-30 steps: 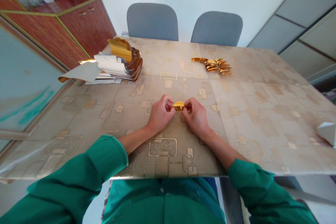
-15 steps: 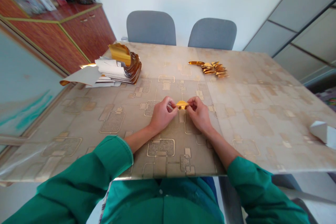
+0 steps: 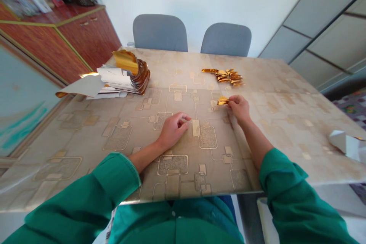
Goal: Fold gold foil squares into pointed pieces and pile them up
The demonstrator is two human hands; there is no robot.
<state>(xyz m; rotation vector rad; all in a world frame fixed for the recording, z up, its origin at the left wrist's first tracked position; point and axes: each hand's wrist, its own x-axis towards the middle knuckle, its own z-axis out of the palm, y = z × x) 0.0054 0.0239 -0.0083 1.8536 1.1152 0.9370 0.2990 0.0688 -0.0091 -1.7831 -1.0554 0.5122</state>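
Between the fingertips of my right hand (image 3: 240, 108) is a small piece of folded gold paper (image 3: 222, 101), pinched at its right end just above the table. My left hand (image 3: 173, 129) rests on the tablecloth near the middle, holding nothing, its thumb and fingers slightly apart. Beyond my right hand lies a cluster of folded gold paper pieces (image 3: 229, 77), fanned side by side, with a narrow gold strip at its left end. Toward the back left stands a bent stack of gold and white paper sheets (image 3: 120, 78).
A patterned cloth covers the table (image 3: 120, 137). Two grey chairs (image 3: 160, 32) stand at the far edge by the wall. A white folded paper object (image 3: 345, 145) lies near the right edge. A wooden cabinet (image 3: 88, 38) is at the back left.
My left hand has let go of the folded gold paper. My right hand has carried it right and away from me, toward the cluster. The view has shifted slightly.
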